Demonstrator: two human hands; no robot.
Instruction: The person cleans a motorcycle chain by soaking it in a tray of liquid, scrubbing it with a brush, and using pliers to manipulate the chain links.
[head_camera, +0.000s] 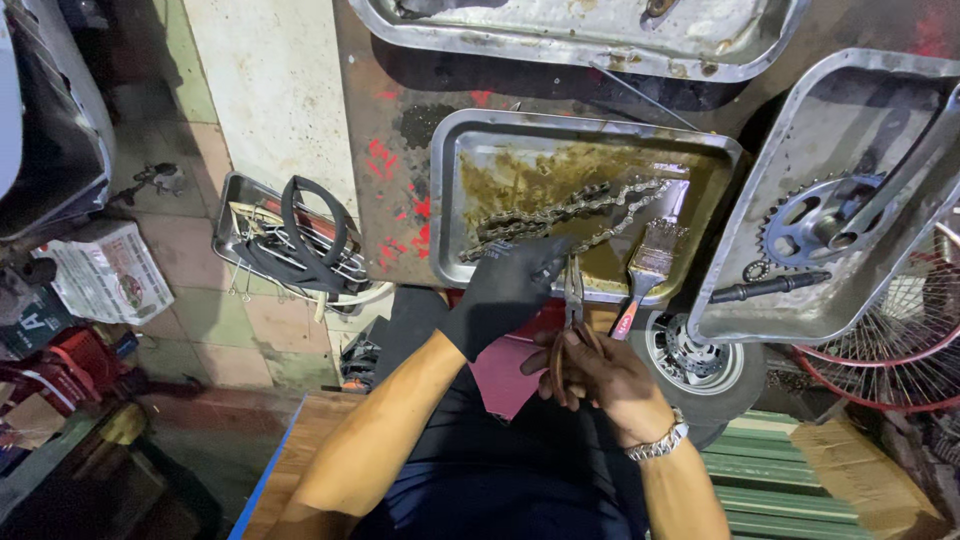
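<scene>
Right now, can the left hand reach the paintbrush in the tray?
Probably yes. The gloved left hand rests on the chain in the tray; the paintbrush lies close beside, nothing between.

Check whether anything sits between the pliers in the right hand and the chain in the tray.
Nothing visible does. The pliers in the right hand point at the chain; the gloved left hand is beside them, the paintbrush off to the side.

four metal trays (447, 190), one chain (560, 215), one paintbrush (648, 265), one pair of pliers (572, 300), one sprocket (815, 222)
</scene>
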